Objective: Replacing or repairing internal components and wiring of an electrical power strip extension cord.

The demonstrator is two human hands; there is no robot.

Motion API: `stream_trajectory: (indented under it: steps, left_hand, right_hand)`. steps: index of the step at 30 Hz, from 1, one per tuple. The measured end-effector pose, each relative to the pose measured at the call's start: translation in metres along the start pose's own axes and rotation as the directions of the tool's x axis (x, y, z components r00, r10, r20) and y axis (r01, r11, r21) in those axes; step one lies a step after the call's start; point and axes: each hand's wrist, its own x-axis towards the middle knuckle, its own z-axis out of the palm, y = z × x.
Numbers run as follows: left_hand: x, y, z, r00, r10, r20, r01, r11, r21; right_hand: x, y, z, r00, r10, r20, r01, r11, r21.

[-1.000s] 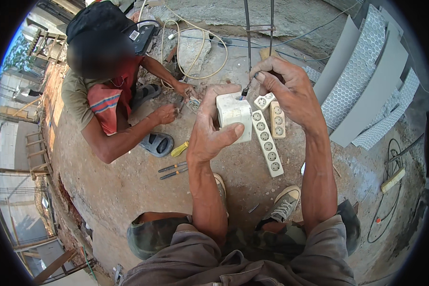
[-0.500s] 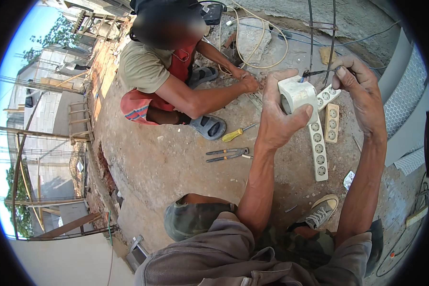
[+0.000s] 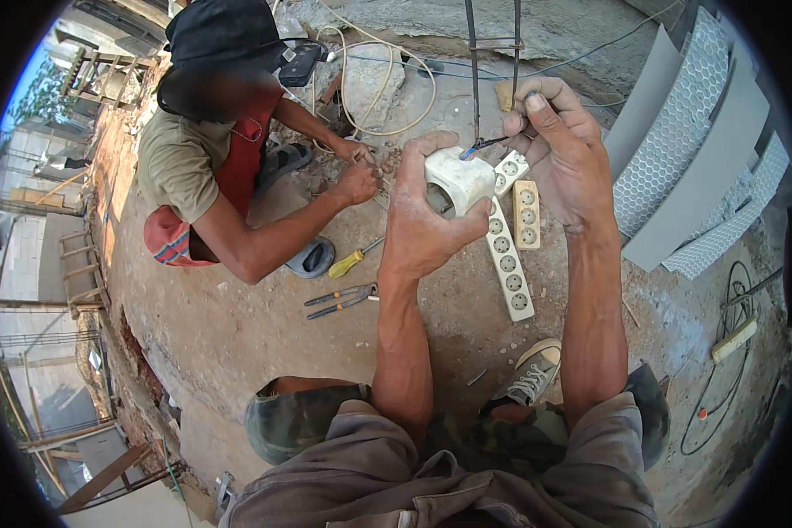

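Note:
My left hand (image 3: 422,216) is closed around a dusty white plastic housing (image 3: 468,180) with a round opening in its side. A short blue piece (image 3: 469,152) sticks out of the top of the housing. Fingers bent, my right hand (image 3: 561,150) pinches a thin dark strand (image 3: 490,142), which looks like a wire and reaches to that blue piece. Beneath the hands, a long white socket strip (image 3: 510,264) lies on the ground beside a shorter cream socket strip (image 3: 527,216).
A co-worker (image 3: 185,176) squats at the left, hands together. Pincers (image 3: 341,300) and a yellow-handled screwdriver (image 3: 348,263) lie between us. Upright metal rods (image 3: 474,70) stand ahead. Curved grey panels (image 3: 695,167) lean at the right, near a coiled dark cable (image 3: 737,312).
The view has swung to the right, so everything sits farther left in the picture. Both hands keep their hold on the housing and the dark strand.

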Motion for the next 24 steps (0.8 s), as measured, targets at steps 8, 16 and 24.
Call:
stream_trajectory:
  steps: [8,16,24]
  left_hand:
    - [-0.006,-0.006,0.003,1.0,-0.008,0.025,0.014,0.974,-0.227]
    - [-0.007,-0.021,-0.009,0.995,-0.078,0.07,0.087,0.987,-0.134]
    - [-0.009,-0.04,-0.01,0.988,-0.044,-0.149,-0.005,0.949,-0.316]
  right_hand:
    - [0.008,0.0,0.001,0.997,0.023,-0.075,-0.011,0.987,0.161]
    - [0.014,-0.048,-0.037,0.951,-0.212,-0.226,0.279,0.904,0.323]
    - [0.01,-0.045,-0.029,0.889,-0.252,-0.383,0.12,0.934,-0.337]
